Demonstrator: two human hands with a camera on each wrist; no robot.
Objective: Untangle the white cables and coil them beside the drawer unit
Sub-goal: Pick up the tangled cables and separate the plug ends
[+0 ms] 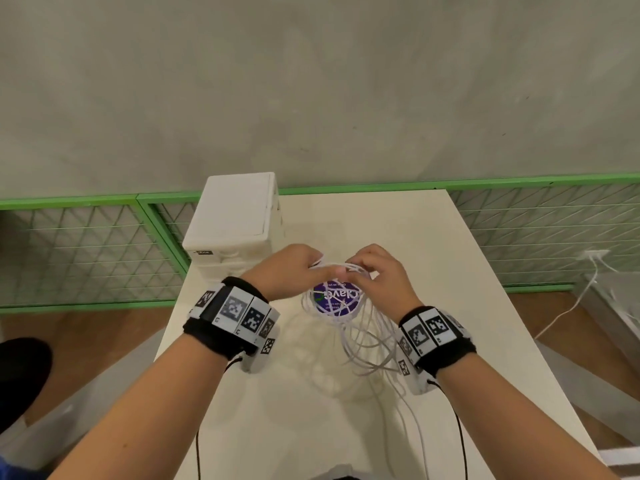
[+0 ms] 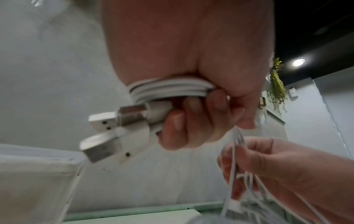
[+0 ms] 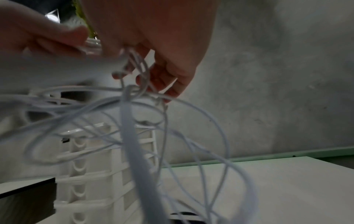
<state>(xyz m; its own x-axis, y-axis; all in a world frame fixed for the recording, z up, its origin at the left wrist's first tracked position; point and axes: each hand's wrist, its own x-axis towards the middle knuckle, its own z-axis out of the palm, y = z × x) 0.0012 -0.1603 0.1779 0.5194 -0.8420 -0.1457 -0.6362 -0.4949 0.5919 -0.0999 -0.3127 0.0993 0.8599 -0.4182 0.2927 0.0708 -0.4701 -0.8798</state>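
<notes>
Both hands worked above the table (image 1: 450,237), just right of the white drawer unit (image 1: 235,216), so that finished coils could be set down close by. The left hand (image 1: 291,268) had its grip clenched around a wound bundle of white cables (image 2: 168,87), with two metal plugs (image 2: 107,131) projecting past the fingers; this kept the finished turns from springing open. The right hand (image 1: 377,278) pinched several loose strands at the top of the tangle (image 1: 360,341), which hung in open loops toward the table, over a purple round disc (image 1: 334,299), probably letting gravity separate the crossings.
</notes>
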